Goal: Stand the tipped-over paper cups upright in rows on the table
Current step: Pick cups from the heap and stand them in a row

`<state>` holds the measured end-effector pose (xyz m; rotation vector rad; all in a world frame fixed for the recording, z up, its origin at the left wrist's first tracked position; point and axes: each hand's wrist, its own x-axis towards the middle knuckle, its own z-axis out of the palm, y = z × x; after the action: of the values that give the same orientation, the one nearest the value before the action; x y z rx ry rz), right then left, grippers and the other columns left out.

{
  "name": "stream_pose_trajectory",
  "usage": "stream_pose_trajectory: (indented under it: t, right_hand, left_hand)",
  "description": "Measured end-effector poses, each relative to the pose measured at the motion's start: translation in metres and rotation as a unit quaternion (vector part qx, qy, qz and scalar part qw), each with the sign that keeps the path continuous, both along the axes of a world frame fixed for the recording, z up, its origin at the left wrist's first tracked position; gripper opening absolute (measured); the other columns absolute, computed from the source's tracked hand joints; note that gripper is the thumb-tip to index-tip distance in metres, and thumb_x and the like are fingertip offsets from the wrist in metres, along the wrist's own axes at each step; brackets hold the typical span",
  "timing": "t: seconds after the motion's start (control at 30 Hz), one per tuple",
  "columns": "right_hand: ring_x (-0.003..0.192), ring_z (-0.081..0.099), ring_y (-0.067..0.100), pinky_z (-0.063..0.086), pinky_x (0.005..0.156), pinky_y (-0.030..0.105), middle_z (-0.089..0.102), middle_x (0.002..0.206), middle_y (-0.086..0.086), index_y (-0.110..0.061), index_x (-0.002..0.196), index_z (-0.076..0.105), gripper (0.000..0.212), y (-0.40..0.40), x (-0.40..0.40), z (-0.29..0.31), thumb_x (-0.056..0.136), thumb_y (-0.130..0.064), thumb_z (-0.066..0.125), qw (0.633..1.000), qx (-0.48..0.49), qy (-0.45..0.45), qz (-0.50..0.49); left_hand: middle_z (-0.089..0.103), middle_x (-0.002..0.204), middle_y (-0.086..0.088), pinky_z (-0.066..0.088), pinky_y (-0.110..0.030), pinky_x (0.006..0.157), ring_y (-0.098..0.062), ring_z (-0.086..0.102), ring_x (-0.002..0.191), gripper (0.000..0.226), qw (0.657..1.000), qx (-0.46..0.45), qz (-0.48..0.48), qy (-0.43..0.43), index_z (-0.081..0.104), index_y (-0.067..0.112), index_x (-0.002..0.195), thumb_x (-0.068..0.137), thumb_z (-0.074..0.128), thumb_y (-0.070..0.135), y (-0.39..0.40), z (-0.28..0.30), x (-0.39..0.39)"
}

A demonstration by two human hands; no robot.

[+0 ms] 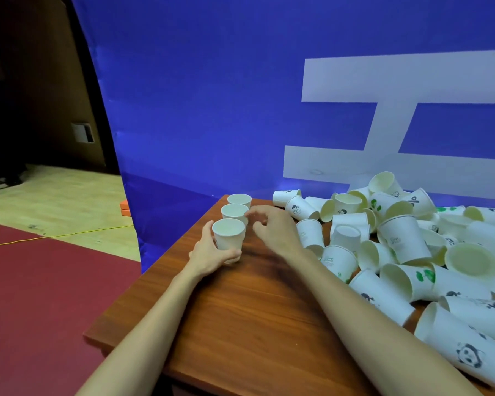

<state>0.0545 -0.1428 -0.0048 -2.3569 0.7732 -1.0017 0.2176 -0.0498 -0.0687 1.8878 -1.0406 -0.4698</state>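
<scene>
Three white paper cups stand upright in a line along the table's left edge: the far cup (239, 199), the middle cup (234, 212) and the near cup (229, 233). My left hand (212, 252) grips the near cup from its left side, thumb at the base. My right hand (272, 227) hovers just right of the line with fingers loosely curled and holds nothing. A big pile of tipped-over paper cups (397, 247) covers the right half of the wooden table (240, 310).
A blue banner (212, 110) with white marks hangs right behind the table. The table's left edge drops to a red floor mat (40, 295). A yellow cable (55, 235) runs across the floor, and an orange box (125, 208) lies beside the banner.
</scene>
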Motion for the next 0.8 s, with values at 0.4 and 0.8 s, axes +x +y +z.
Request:
stream_pose_trajectory:
  t: [0.4, 0.8]
  right_hand:
    - [0.11, 0.054, 0.033, 0.046, 0.081, 0.037, 0.051, 0.121, 0.013, -0.012, 0.121, 0.062, 0.034, -0.069, -0.036, -0.011, 0.091, -0.021, 0.049, 0.931, -0.017, 0.255, -0.26]
    - [0.081, 0.061, 0.016, 0.049, 0.065, 0.033, 0.067, 0.085, -0.006, -0.026, 0.08, 0.067, 0.011, -0.003, -0.03, 0.011, 0.087, -0.026, 0.059, 0.992, 0.021, 0.106, -0.07]
  left_hand:
    - [0.046, 0.142, 0.004, 0.021, -0.047, 0.108, -0.023, 0.04, 0.131, 0.106, 0.997, -0.025, 0.038, -0.06, 0.014, 0.029, 0.15, 0.067, 0.076, 0.053, -0.004, -0.009, -0.003]
    - [0.039, 0.149, 0.001, 0.029, -0.027, 0.1, -0.018, 0.035, 0.137, 0.06, 0.978, -0.148, 0.082, 0.125, 0.028, 0.021, 0.149, 0.099, 0.029, 0.054, 0.019, 0.008, -0.021]
